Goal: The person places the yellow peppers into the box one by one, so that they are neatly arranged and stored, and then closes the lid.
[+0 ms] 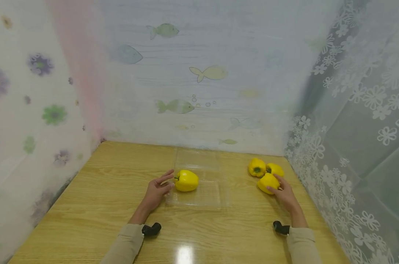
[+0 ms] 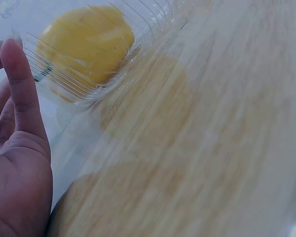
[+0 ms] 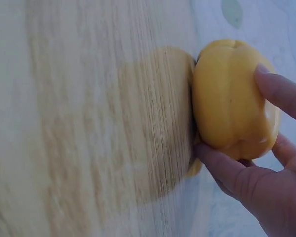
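One yellow bell pepper (image 1: pixel 187 180) lies on its side in the left part of a clear plastic container (image 1: pixel 209 194), its stem toward my left hand (image 1: pixel 156 191). That hand is at the container's left edge with fingers extended, the thumb by the plastic wall in the left wrist view; nothing is gripped. On the right, my right hand (image 1: pixel 286 196) holds another yellow bell pepper (image 3: pixel 232 98) between thumb and fingers, low at the table surface. Just behind it sit two more yellow peppers, one with its stem facing me (image 1: pixel 256 168) and one partly hidden (image 1: pixel 275 169).
The container's raised lid half (image 1: pixel 197 158) extends toward the back of the wooden table (image 1: pixel 120 172). A fish-patterned curtain (image 1: pixel 199 124) hangs along the back edge. Flowered sheets flank both sides, the right one (image 1: pixel 321 172) close to the peppers.
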A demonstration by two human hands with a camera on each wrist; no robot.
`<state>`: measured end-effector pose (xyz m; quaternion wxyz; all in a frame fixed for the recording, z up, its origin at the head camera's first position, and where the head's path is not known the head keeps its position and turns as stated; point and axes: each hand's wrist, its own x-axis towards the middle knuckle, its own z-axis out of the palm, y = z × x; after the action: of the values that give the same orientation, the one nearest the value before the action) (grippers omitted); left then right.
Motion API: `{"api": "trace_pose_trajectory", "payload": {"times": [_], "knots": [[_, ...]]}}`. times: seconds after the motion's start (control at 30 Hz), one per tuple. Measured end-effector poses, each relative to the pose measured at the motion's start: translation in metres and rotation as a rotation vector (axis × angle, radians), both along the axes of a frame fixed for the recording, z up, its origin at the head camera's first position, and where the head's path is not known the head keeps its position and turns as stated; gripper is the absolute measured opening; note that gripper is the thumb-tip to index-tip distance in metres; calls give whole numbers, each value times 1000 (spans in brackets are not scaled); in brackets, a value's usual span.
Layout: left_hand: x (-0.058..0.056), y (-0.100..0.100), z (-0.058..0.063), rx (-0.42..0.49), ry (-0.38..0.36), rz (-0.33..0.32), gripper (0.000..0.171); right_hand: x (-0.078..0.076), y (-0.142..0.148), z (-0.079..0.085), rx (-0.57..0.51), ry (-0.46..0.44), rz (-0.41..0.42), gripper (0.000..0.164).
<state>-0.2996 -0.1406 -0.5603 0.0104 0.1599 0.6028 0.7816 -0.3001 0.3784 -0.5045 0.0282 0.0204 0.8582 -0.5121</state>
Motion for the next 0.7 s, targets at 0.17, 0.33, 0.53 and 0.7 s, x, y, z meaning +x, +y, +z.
{"api": "trace_pose_trajectory", "payload": {"times": [0.17,0.33,0.53,0.7], "knots": [[0,-1,-1,-5,14,-7,52,0,-1,-2,0,19,7,79],[1,0,0,-16,-6,5,52,0,-2,-2,33,23,9,78],[0,0,0,-20,-15,12,51,1,-4,3,68,21,26,79],[1,1,1,-11,-11,11,51,2,-8,6,37,-6,26,81]]}}
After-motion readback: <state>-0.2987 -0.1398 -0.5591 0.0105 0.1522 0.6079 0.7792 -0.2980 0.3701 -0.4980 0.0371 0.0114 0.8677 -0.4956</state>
